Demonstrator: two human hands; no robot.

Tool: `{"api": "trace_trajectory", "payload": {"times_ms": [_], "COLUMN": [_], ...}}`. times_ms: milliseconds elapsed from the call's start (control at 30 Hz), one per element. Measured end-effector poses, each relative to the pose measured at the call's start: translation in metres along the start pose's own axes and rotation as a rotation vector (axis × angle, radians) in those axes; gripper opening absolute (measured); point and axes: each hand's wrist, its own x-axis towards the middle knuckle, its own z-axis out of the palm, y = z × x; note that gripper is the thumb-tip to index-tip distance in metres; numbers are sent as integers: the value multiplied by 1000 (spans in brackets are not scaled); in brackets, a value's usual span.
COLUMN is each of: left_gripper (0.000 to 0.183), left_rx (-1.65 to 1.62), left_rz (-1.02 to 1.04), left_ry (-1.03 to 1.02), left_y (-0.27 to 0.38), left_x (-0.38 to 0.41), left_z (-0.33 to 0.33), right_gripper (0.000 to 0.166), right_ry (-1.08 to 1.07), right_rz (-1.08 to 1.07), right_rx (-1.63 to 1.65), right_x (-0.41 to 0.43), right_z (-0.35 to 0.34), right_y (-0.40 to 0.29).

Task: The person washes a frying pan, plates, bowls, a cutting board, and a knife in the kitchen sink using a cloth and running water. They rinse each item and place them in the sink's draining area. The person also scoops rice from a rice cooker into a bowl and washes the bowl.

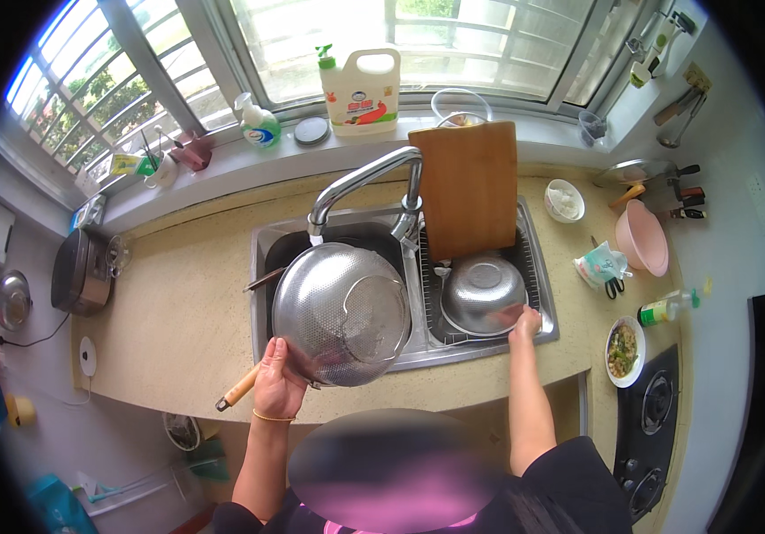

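My left hand [279, 384] grips the lower rim of a large stainless steel wok [335, 314] with a dotted surface. Its wooden handle [239, 387] sticks out to the lower left. The wok is tilted over the left sink basin [269, 250], its rounded underside up, below the chrome faucet [369, 175]. A smaller dimpled metal bowl [486, 294] lies upside down in the wire drain basket [432, 317] of the right basin. My right hand [526, 324] holds this bowl at its right rim; the fingertips are partly hidden.
A wooden cutting board [469, 190] leans upright behind the bowl. A dark handle [265, 279] pokes out of the left basin. Rightward stand a bowl of white food [564, 200], a pink basin [642, 237], a plate of food [624, 350] and a gas stove [649, 434]. Soap bottles [259, 123] line the sill.
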Motion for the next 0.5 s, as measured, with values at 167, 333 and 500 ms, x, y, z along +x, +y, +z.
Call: {"api": "trace_trajectory", "payload": {"times_ms": [167,333,500], "left_gripper": [12,16,15], "left_rx": [-52,-109,-163], "left_rz": [-15,-136,-152], "left_ry": [-114,-196,-266], "left_y": [28,80,144], "left_x": [-11,-5,1], "left_z": [-18,-43,-98], "right_gripper": [46,52,40], "right_ry": [-236,-1047,-1235], "right_rz": [-856,6,379], "right_rx": [-774,-24,475], "right_x": [-79,-264,-418], "right_z": [-5,76,157], "right_y": [-59,-90,-82]}}
